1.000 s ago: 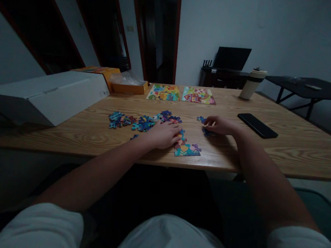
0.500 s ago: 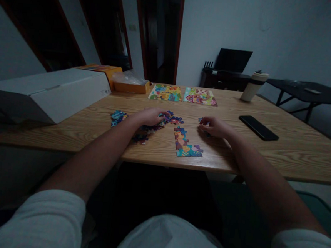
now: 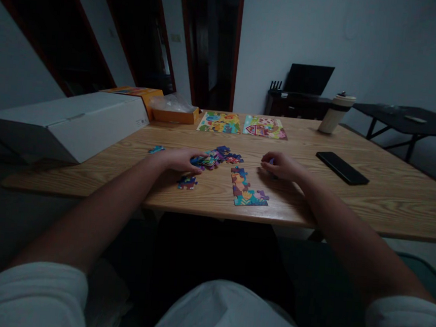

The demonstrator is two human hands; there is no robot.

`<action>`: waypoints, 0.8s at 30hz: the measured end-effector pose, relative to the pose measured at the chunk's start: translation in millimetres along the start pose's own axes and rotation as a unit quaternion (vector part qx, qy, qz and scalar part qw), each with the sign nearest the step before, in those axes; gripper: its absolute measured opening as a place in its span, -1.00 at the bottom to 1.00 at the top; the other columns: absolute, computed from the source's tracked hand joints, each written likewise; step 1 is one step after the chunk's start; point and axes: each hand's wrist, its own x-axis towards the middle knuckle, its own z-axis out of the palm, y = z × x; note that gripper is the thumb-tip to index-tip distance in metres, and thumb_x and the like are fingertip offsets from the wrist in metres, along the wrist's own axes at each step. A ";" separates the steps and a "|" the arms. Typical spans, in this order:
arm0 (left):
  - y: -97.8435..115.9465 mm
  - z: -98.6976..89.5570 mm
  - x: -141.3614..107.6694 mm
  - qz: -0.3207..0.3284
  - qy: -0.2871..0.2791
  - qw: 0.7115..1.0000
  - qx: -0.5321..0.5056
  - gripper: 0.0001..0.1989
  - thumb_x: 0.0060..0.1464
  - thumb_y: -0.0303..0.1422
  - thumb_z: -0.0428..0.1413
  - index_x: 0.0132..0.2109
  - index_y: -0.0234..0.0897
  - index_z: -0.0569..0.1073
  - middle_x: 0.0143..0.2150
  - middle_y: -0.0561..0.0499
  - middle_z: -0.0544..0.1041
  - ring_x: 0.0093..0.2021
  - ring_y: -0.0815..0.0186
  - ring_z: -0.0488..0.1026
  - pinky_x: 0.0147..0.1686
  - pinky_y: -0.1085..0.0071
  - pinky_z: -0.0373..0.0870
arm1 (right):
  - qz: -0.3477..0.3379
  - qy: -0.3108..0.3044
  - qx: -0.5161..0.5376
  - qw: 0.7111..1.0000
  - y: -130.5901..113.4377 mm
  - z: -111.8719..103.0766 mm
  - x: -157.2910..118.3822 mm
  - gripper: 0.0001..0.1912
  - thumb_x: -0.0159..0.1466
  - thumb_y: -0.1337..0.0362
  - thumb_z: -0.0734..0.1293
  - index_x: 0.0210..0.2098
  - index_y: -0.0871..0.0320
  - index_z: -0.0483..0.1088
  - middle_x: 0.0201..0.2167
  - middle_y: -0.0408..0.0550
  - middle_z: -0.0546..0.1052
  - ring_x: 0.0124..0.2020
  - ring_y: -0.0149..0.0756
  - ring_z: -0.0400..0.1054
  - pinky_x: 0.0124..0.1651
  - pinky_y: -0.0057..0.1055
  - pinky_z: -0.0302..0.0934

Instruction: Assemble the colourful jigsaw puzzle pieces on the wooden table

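Observation:
My left hand (image 3: 180,160) is at the left side of a loose pile of puzzle pieces (image 3: 214,158), its thumb and fingers apart and touching the pile's edge. Below that hand lies a separate dark blue and red puzzle piece (image 3: 188,183). Some blue puzzle pieces (image 3: 156,149) show behind the left wrist. My right hand (image 3: 283,166) is closed over the table, with a bit of a purple puzzle piece (image 3: 271,161) showing between its fingers. Between the hands, several joined pieces form an L-shaped puzzle section (image 3: 241,188) near the table's front edge.
Two colourful puzzle pictures (image 3: 219,123) (image 3: 266,127) lie at the back of the wooden table (image 3: 294,206). On the left stand a white box (image 3: 99,122) and an orange tray (image 3: 174,116) with clear plastic. A phone (image 3: 342,167) and a cream tumbler (image 3: 337,114) are on the right.
My left hand has moved left and nearer me, from the top of the pile to its left edge, uncovering more pieces. My right hand has stayed nearly in place, its fingers turned slightly.

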 end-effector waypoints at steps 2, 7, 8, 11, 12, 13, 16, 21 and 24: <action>-4.0 -5.0 -0.3 -0.023 0.002 0.999 0.027 -0.21 -0.01 -0.01 0.19 0.35 -0.09 0.25 0.33 -0.09 0.31 0.25 0.07 0.29 0.16 0.30 0.19 | -0.022 -0.004 -0.004 1.000 -11.9 3.0 -2.2 -0.66 0.27 0.01 0.32 -0.15 0.14 0.50 -0.31 0.04 0.55 -0.41 -0.26 0.34 -0.35 -0.36 0.16; 22.9 -20.9 6.2 -0.001 0.041 0.999 0.035 -0.15 -0.05 0.02 0.23 0.36 -0.10 0.23 0.34 -0.12 0.29 0.27 0.00 0.25 0.18 0.23 0.18 | -0.126 -0.071 0.035 0.989 -40.8 13.8 -9.4 -0.46 0.15 -0.12 0.41 0.02 0.02 0.51 -0.12 0.03 0.51 -0.25 -0.23 0.37 -0.24 -0.39 0.18; 33.3 -22.3 10.3 0.013 0.055 0.998 0.030 -0.18 -0.03 0.02 0.21 0.35 -0.12 0.25 0.34 -0.13 0.30 0.27 0.00 0.25 0.18 0.23 0.18 | -0.130 -0.092 0.036 0.987 -43.9 15.2 -10.6 -0.40 0.11 -0.15 0.43 0.06 0.00 0.50 -0.16 0.00 0.52 -0.30 -0.25 0.36 -0.27 -0.40 0.17; 62.9 -21.7 29.0 0.048 0.075 0.996 0.016 -0.33 0.09 -0.04 0.15 0.30 -0.16 0.33 0.27 -0.13 0.39 0.22 0.04 0.32 0.15 0.26 0.20 | -0.127 -0.135 0.012 0.983 -45.6 15.0 -12.8 -0.29 0.08 -0.18 0.43 0.14 -0.01 0.45 -0.42 -0.12 0.48 -0.48 -0.34 0.25 -0.42 -0.41 0.04; 70.3 -20.5 36.4 0.053 0.076 0.996 0.011 -0.37 0.11 -0.06 0.14 0.28 -0.16 0.35 0.24 -0.12 0.42 0.20 0.05 0.34 0.14 0.27 0.21 | -0.122 -0.141 0.005 0.983 -44.1 13.4 -13.1 -0.28 0.09 -0.19 0.42 0.16 0.00 0.44 -0.48 -0.15 0.45 -0.52 -0.36 0.22 -0.44 -0.41 0.00; 75.9 -19.5 43.4 0.054 0.076 0.996 0.004 -0.40 0.12 -0.07 0.13 0.27 -0.15 0.37 0.22 -0.11 0.45 0.18 0.06 0.36 0.12 0.29 0.22 | -0.113 -0.143 0.000 0.983 -42.0 11.4 -13.2 -0.28 0.10 -0.20 0.41 0.16 0.00 0.43 -0.51 -0.17 0.44 -0.54 -0.38 0.20 -0.46 -0.41 -0.03; 80.6 -20.1 55.3 0.039 0.079 0.996 -0.002 -0.47 0.15 -0.13 0.11 0.24 -0.11 0.40 0.18 -0.07 0.48 0.16 0.08 0.38 0.12 0.29 0.23 | -0.079 -0.137 -0.017 0.987 -34.5 4.3 -13.6 -0.27 0.08 -0.21 0.42 0.14 0.02 0.45 -0.49 -0.16 0.46 -0.51 -0.37 0.24 -0.44 -0.41 -0.02; 57.1 -33.1 28.2 0.014 0.103 0.995 0.005 -0.51 0.21 -0.19 0.04 0.25 -0.18 0.39 0.27 -0.06 0.40 0.20 0.12 0.33 0.17 0.32 0.20 | -0.040 -0.146 -0.009 0.988 -23.6 -3.1 -13.2 -0.24 0.06 -0.16 0.45 0.16 0.07 0.43 -0.41 -0.09 0.51 -0.45 -0.32 0.31 -0.42 -0.40 0.06; 32.2 -30.8 0.1 -0.020 0.069 0.997 0.003 -0.45 0.17 -0.11 0.07 0.26 -0.19 0.39 0.24 -0.07 0.43 0.16 0.11 0.39 0.13 0.33 0.25 | -0.026 -0.154 0.001 0.988 -18.5 -4.9 -11.6 -0.22 0.04 -0.16 0.47 0.17 0.08 0.42 -0.41 -0.09 0.51 -0.45 -0.31 0.32 -0.41 -0.38 0.08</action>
